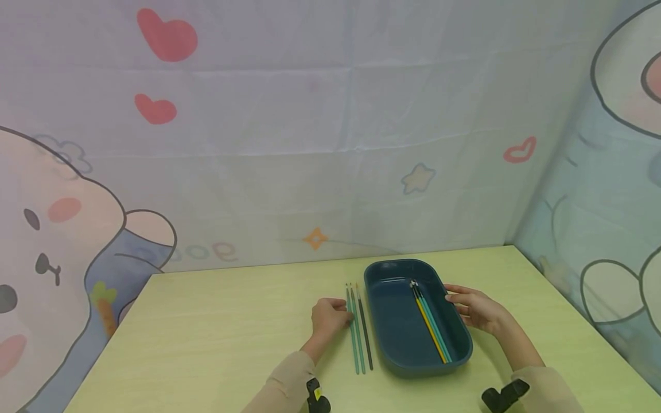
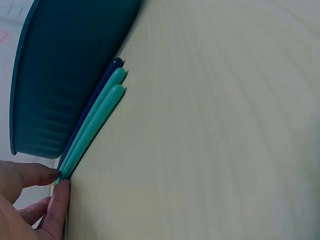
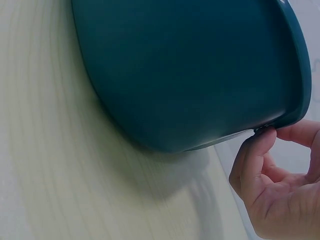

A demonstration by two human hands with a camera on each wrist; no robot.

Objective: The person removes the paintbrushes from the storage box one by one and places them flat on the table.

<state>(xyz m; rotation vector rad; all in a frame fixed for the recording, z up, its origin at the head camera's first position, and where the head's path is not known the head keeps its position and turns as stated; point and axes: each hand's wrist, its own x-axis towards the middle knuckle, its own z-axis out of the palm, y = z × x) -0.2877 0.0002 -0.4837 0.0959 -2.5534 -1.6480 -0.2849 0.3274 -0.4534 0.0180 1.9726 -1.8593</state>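
A dark teal tray (image 1: 384, 350) stands on the table. My right hand (image 1: 477, 310) grips its right rim, with the fingers bent under the lip in the right wrist view. To the left of the tray, two light green paintbrushes (image 1: 355, 344) and a dark blue paintbrush (image 1: 366, 338) lie side by side, rounded handle ends toward me. My left hand (image 1: 330, 318) pinches the outermost light green paintbrush (image 2: 100, 117) between thumb and finger. Inside the tray lie a yellow paintbrush (image 1: 431, 327) and light green paintbrushes (image 1: 439, 332), leaning toward its right side.
The pale wooden table (image 1: 232, 327) reaches back to a printed cloth (image 1: 310, 143) with hearts and cartoon animals. Another printed cloth (image 1: 609, 229) hangs along the right side. A black wrist mount (image 1: 505, 396) sits on the right sleeve.
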